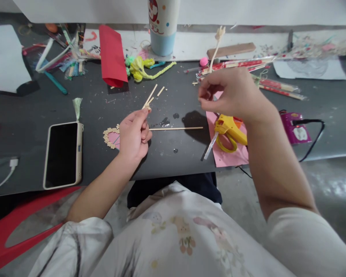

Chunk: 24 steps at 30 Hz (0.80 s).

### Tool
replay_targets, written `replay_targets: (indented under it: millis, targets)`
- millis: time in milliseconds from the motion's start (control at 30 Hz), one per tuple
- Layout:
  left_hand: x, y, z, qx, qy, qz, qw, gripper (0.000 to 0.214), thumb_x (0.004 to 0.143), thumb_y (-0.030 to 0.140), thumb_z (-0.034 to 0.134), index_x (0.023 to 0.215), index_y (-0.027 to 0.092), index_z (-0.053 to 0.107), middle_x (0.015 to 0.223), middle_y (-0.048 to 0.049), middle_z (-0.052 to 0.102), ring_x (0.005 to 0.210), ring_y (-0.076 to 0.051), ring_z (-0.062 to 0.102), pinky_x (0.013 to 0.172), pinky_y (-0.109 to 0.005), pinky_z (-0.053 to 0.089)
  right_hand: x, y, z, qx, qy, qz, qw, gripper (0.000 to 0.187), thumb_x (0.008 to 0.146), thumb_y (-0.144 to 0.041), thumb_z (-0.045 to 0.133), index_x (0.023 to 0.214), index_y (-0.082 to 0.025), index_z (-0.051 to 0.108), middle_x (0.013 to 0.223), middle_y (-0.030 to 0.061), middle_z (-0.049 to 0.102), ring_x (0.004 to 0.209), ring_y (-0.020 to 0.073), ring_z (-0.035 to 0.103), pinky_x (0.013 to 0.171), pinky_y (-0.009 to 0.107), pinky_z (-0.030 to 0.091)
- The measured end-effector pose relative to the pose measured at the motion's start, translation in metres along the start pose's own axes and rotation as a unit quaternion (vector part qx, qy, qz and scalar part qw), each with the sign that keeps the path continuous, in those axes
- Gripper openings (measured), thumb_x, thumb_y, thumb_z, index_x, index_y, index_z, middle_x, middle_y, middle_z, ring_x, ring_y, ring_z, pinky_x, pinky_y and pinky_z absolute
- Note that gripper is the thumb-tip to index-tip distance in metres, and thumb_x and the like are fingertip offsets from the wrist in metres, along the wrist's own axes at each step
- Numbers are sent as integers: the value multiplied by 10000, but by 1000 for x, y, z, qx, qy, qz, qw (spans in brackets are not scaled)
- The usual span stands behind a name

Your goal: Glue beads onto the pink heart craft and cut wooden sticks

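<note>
Currently pinches small pale roundish piece (149, 109) in left hand (135, 132), with bumpy-edged pink heart (112, 137) at nine o'clock; curls right hand (233, 91), unclear whether gripping anything, twelve o'clock from yellow plastic glue gun (233, 131).

Both arms extend forward from the trunk, bare below the sleeves. The left forearm (103, 184) slants inward and away from the body; its wrist (131, 156) runs nearly in line with it. In the left hand (135, 132), thumb and index finger meet at their tips in a pinch, while the remaining fingers curl toward the palm. The right forearm (279, 157) also angles inward, reaching farther forward. The right hand (227, 94) is raised — wrist flexed, knuckles uppermost — with fingers bent leftward and thumb beneath, tips close together; contact between them cannot be determined. The hands are well apart.
</note>
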<state>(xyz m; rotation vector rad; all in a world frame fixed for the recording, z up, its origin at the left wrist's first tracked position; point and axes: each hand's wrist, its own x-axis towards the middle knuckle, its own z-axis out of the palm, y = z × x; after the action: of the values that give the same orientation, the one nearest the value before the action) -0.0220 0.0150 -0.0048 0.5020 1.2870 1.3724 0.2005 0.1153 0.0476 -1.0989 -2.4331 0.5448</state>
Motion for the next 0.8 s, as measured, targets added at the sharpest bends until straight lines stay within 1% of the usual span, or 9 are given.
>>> replay_targets:
  millis: [33, 100, 133, 167, 300, 433, 567, 800]
  targets:
    - [0, 0, 0, 3, 0, -2, 1000, 168, 752, 364, 721, 789, 218, 646, 511, 92, 372, 369, -9, 263, 335, -177, 202, -7, -2, 1, 17, 10, 0, 1000, 143, 652, -149, 616, 659, -288, 582, 627, -6, 621, 595, 166, 576, 587, 353, 489]
    - [-1, 0, 1, 12, -18, -21, 1000, 170, 744, 356, 724, 783, 210, 645, 512, 93, 370, 367, -6, 261, 336, -173, 193, -21, -9, 6, 46, 21, 33, 998, 143, 691, -153, 608, 706, -295, 608, 704, -13, 648, 647, 177, 606, 625, 374, 537]
    - [-1, -1, 2, 18, -35, -38, 998, 175, 732, 347, 731, 779, 202, 647, 511, 94, 372, 365, -2, 259, 336, -167, 186, -27, -13, 10, 74, 33, 37, 996, 140, 676, -142, 626, 696, -279, 612, 686, -20, 643, 625, 168, 605, 603, 361, 546]
    - [-2, -1, 3, 25, -57, -57, 996, 179, 717, 333, 741, 777, 191, 650, 508, 96, 375, 363, 2, 257, 337, -160, 180, -33, -17, 14, 107, 31, 42, 993, 137, 683, -131, 629, 717, -264, 624, 710, -20, 652, 623, 156, 607, 615, 351, 556]
    - [-6, -4, 6, 43, -140, -115, 982, 184, 677, 295, 756, 752, 157, 659, 486, 96, 387, 355, 12, 266, 339, -134, 174, -48, -30, 32, 205, 43, 29, 977, 114, 722, -149, 642, 790, -240, 650, 781, -1, 670, 682, 153, 618, 646, 330, 561]
    - [-10, -6, 6, 39, -190, -128, 973, 165, 679, 287, 754, 692, 163, 647, 462, 92, 398, 340, 15, 278, 338, -123, 179, -53, -37, 50, 275, 68, 24, 959, 58, 762, -201, 672, 815, -224, 659, 802, 21, 679, 716, 153, 627, 646, 311, 558]
    - [-13, -5, 5, 26, -213, -117, 970, 155, 676, 280, 762, 669, 179, 646, 440, 94, 406, 329, 12, 296, 345, -121, 197, -56, -39, 65, 339, 104, 8, 935, 54, 768, -229, 703, 806, -226, 665, 801, 24, 680, 724, 148, 628, 650, 302, 564]
    - [-16, -3, 6, 16, -216, -100, 971, 186, 651, 298, 787, 675, 179, 646, 455, 88, 456, 322, 10, 310, 342, -133, 204, -58, -45, 79, 386, 153, 33, 909, 112, 777, -350, 718, 804, -252, 672, 816, 40, 675, 756, 173, 646, 694, 338, 592]
